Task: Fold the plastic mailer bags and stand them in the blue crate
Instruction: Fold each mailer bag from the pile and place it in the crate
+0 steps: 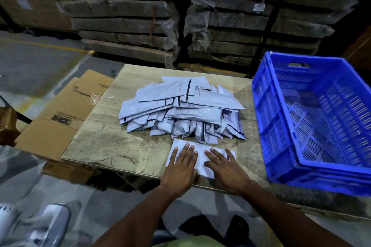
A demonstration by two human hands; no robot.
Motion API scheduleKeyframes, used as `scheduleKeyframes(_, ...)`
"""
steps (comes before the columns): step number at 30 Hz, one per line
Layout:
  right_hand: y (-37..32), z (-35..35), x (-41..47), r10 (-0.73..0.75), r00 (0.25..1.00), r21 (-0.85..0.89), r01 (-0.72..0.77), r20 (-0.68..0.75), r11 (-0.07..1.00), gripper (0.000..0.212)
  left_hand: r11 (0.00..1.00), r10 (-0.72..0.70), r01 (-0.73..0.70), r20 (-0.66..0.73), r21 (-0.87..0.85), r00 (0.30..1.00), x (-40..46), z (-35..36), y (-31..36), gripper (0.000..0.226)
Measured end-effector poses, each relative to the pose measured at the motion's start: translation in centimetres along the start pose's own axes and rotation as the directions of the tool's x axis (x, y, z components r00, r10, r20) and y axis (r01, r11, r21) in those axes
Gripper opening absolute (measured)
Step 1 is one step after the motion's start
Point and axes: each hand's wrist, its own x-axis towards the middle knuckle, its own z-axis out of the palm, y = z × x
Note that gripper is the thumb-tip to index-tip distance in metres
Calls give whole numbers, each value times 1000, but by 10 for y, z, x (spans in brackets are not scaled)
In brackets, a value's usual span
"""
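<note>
Grey plastic mailer bags point(181, 110) lie in a loose heap at the middle of the wooden bench point(104, 142). Nearer the front edge a single bag point(200, 151) lies flat, apart from the heap or just touching its front edge. Both hands press on it with fingers straight and spread, gripping nothing: the left hand point(181, 168) on its left part, the right hand point(226, 170) on its right part. A blue crate point(267, 118) stands at the right end of the bench with no bags visible inside. Flattened cardboard point(60, 118) lies left of the bench.
</note>
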Motion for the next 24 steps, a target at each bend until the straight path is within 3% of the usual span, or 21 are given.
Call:
scheduleKeyframes(5,-9,15,0,4,978,214,42,-209,976,40,997,-46,48,35,-62,998,3,9,6,62)
scheduleKeyframes(9,-10,14,6,32,969,305,45,-244,951,43,995,-43,44,19,-87,999,19,8,5,58)
scheduleKeyframes(14,-2,15,7,25,987,243,14,-157,970,66,994,-42,44,16,-99,999,30,8,2,56)
scheduleKeyframes(19,-13,22,11,113,971,246,-59,-209,967,52,988,-77,81,40,-131,996,20,20,7,64)
scheduleKeyframes(24,-17,37,8,173,969,102,-157,-176,982,62,980,-112,118,44,-158,993,13,23,11,64)
